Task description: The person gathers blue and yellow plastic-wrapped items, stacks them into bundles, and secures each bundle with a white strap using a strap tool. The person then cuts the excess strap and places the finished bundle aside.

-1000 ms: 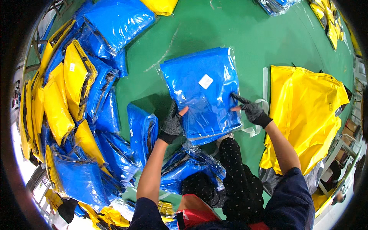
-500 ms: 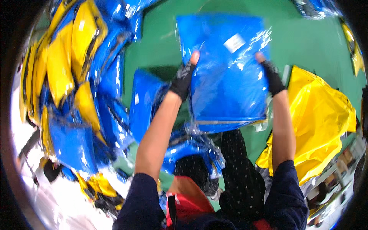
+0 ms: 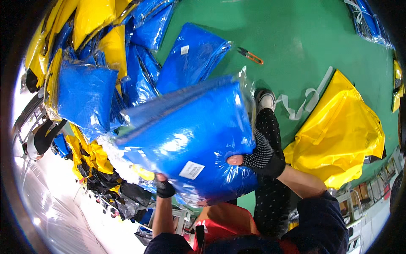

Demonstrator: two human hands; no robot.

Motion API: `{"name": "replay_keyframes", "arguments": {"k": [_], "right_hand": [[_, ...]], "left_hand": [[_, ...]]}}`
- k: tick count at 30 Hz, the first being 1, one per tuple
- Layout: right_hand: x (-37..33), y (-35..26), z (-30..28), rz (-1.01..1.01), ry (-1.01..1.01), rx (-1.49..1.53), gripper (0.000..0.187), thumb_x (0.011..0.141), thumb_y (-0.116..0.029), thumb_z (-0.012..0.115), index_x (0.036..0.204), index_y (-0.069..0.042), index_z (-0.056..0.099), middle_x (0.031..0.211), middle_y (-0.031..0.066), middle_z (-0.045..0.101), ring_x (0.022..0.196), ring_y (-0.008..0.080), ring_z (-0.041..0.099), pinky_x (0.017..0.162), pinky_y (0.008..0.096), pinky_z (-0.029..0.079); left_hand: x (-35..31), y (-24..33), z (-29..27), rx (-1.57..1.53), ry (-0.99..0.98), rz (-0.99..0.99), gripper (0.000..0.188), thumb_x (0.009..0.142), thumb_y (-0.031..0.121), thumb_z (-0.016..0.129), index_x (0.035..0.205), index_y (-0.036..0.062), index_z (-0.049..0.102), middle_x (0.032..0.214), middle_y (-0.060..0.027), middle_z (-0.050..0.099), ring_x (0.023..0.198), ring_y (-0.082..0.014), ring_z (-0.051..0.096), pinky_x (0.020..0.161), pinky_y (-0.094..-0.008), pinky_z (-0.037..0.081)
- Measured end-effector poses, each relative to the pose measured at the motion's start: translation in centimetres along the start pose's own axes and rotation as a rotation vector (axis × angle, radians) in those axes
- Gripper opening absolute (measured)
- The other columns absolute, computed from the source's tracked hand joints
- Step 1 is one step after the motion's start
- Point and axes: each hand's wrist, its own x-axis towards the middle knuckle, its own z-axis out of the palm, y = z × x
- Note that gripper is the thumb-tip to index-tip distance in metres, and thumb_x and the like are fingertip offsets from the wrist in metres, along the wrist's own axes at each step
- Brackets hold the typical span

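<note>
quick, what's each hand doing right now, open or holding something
Left hand: holding the flat blue folded package in clear plastic, thumb at its near edge.
Right hand: holding the same package at its right side, thumb pressed on top.

You've rm on green floor (image 3: 287, 46) fwd of your R hand (image 3: 261, 154); shoe (image 3: 266, 100) in btwn, yellow sheet (image 3: 338, 131) blocks its R.

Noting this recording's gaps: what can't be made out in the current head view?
In the head view:
Left hand: most fingers, hidden behind the blue pack.
Right hand: most fingers, also hidden behind the pack.
Label: print too small to read.
Pile, upper left: its far end, cut off by the top edge.
Blue bundle, upper right: likewise cut off.
</note>
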Motion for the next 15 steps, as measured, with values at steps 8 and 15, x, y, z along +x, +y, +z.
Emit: {"name": "replay_keyframes", "arguments": {"k": [8, 15], "right_hand": [[1.9, 14.5, -1.1, 0.112, 0.04, -0.392, 0.102, 0.057, -0.058, 0.072, 0.131, -0.005, 0.027, 0.127, 0.0179, 0.04, 0.115, 0.0293, 0.041, 0.097, 0.0394, 0.034], [4.6, 14.8, -2.1, 0.436, 0.088, -0.547, 0.112, 0.048, -0.061, 0.074, 0.132, -0.005, 0.026, 0.127, 0.0196, 0.041, 0.117, 0.0324, 0.039, 0.099, 0.0416, 0.031]], "left_hand": [[7.5, -12.3, -1.4, 0.434, -0.283, 0.124, 0.05, 0.082, 0.034, 0.057, 0.117, 0.0019, 0.043, 0.105, -0.0096, 0.055, 0.094, -0.0189, 0.053, 0.078, -0.0326, 0.045], [10.3, -13.8, -0.5, 1.283, -0.032, 0.115, 0.066, 0.077, 0.049, 0.056, 0.117, -0.0021, 0.044, 0.109, -0.0209, 0.055, 0.099, -0.0375, 0.053, 0.086, -0.0455, 0.039]]}}
